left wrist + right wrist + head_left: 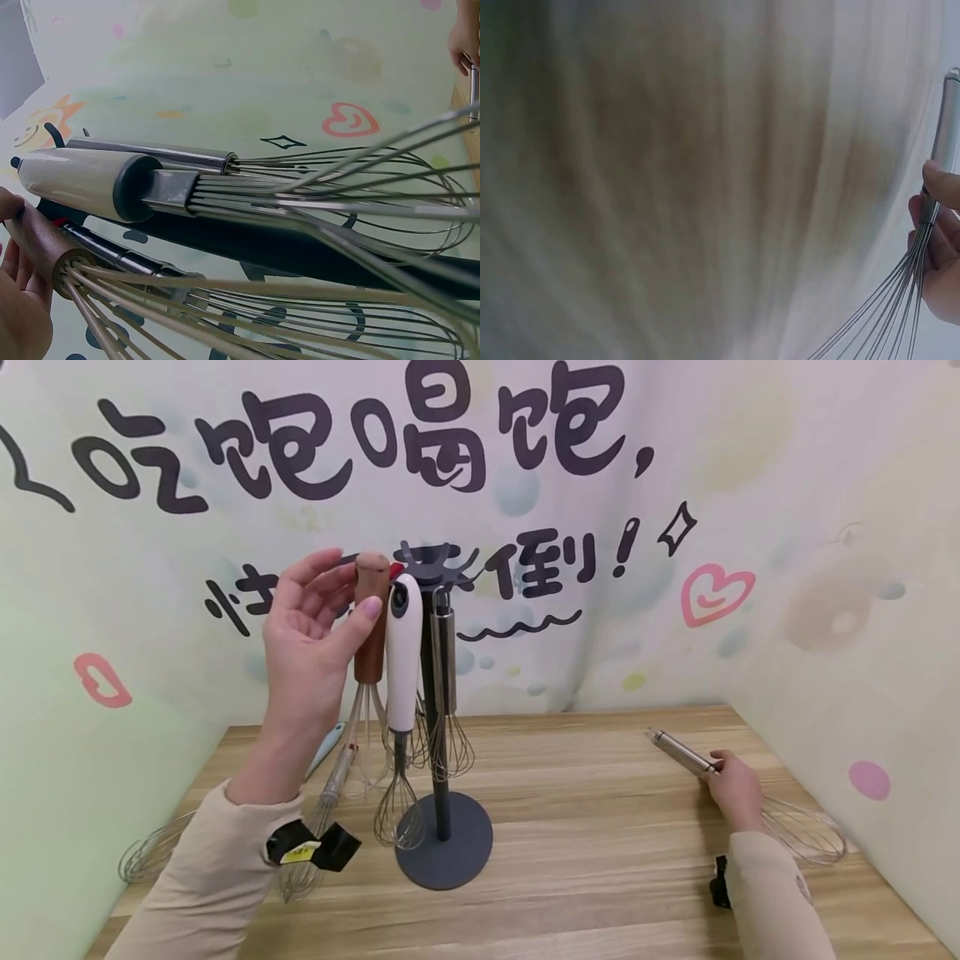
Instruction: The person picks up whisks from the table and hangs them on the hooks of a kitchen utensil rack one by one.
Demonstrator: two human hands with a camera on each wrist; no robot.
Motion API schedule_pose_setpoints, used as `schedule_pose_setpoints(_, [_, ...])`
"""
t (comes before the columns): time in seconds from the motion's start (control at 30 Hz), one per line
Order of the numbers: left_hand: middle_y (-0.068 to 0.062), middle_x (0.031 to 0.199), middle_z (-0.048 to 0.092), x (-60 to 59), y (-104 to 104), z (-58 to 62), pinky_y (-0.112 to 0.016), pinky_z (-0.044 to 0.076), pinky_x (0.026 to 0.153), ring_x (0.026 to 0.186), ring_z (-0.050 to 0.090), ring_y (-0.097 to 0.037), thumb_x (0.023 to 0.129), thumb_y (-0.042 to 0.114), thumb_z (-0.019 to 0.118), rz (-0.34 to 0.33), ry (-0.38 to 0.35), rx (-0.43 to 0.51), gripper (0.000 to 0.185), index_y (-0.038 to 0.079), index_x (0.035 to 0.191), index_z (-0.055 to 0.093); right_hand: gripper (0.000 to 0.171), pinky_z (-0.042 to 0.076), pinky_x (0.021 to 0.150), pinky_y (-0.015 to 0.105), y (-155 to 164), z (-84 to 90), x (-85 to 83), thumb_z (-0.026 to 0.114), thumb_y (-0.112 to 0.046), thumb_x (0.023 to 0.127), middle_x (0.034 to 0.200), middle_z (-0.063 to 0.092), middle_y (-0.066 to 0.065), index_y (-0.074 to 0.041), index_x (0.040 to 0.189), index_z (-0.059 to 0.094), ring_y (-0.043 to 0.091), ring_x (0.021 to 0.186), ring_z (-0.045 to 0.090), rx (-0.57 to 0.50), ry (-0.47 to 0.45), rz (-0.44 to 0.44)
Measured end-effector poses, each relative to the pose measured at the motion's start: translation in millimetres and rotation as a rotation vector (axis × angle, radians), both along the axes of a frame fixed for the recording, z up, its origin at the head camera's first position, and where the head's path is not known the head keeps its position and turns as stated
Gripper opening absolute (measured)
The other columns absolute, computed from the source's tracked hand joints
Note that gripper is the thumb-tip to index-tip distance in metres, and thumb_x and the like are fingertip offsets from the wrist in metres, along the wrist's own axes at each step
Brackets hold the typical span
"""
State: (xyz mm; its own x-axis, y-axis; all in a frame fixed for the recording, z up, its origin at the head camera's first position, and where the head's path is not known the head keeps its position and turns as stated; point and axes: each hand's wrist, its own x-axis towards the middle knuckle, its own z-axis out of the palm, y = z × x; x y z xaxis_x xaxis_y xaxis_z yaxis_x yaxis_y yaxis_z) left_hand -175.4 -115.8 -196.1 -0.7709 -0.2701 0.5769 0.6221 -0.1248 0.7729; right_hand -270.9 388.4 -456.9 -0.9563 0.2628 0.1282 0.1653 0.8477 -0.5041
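At the stand [468, 853], left fingers [315, 564] pinch the wooden-handled whisk [371, 643], best held upright. Right fingers [945, 187] grip a steel whisk [681, 750].

From where I stand, the left arm [210, 868] angles upward, the left hand [303, 631] pinching; the right arm [776, 897] extends forward, lower, the right hand [733, 789] gripping.
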Motion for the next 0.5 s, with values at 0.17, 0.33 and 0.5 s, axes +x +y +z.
schedule_pose_setpoints(0.17, [0.0,0.112,0.061,1.4,0,0.2,-0.019,0.049,0.097,0.109,0.06,-0.017,0.084,-0.01,0.062,0.005,-0.01,0.003,0.047,0.01,0.126,0.051,0.033,0.041,0.063,0.034,-1,6.5,0.9,0.053,-0.001,0.087,0.106,0.06,0.032,0.01,0.118,0.053,0.041,0.087,0.057,-0.011,0.04,0.016])
schedule_pose_setpoints(0.33, [0.001,0.111,0.061,2.4,0,0.7,-0.017,0.05,0.094,0.107,0.06,-0.016,0.084,-0.01,0.062,0.003,-0.022,0.003,0.048,0.011,0.126,0.051,0.027,0.039,0.061,0.03,-4,16.7,-0.2,0.059,-0.001,0.088,0.1,0.062,0.033,0.011,0.112,0.056,0.039,0.083,0.059,-0.041,0.095,0.055])
schedule_pose_setpoints(0.5, [0.003,0.111,0.062,3.0,0,1.6,-0.018,0.051,0.091,0.106,0.06,-0.016,0.085,-0.009,0.062,0.008,-0.033,-0.007,0.048,0.011,0.127,0.051,0.029,0.041,0.061,0.025,-12,32.7,-3.5,0.06,-0.003,0.089,0.105,0.062,0.033,0.01,0.114,0.056,0.039,0.085,0.061,-0.078,0.111,0.067])
